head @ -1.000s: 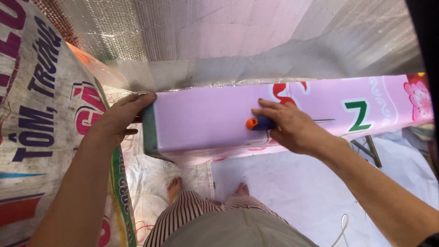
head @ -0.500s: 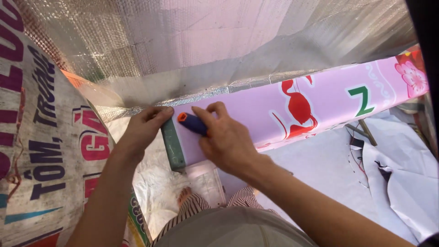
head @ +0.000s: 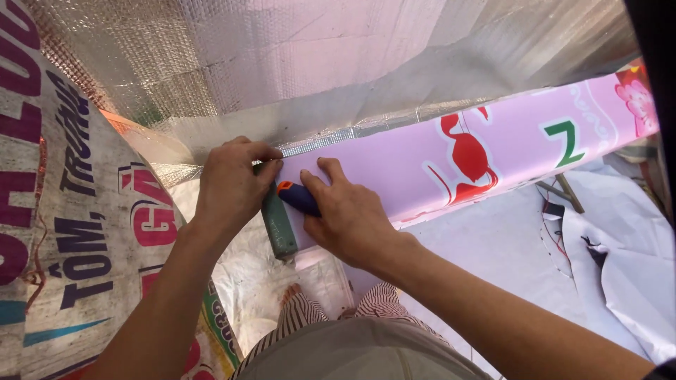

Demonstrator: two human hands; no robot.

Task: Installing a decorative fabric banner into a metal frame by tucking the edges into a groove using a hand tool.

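Long pink printed foam board (head: 436, 158) lies edge-up across silver bubble-foil sheeting (head: 282, 63). Left hand (head: 229, 183) clamps the board's near end (green end face visible). Right hand (head: 348, 218) beside it grips a blue-and-orange utility knife (head: 296, 197) against the board.

Foam board (head: 493, 151) as landmark: foil sheet (head: 317, 63) behind it, printed sack (head: 77, 211) left, cutter (head: 299, 198) held on its left end.
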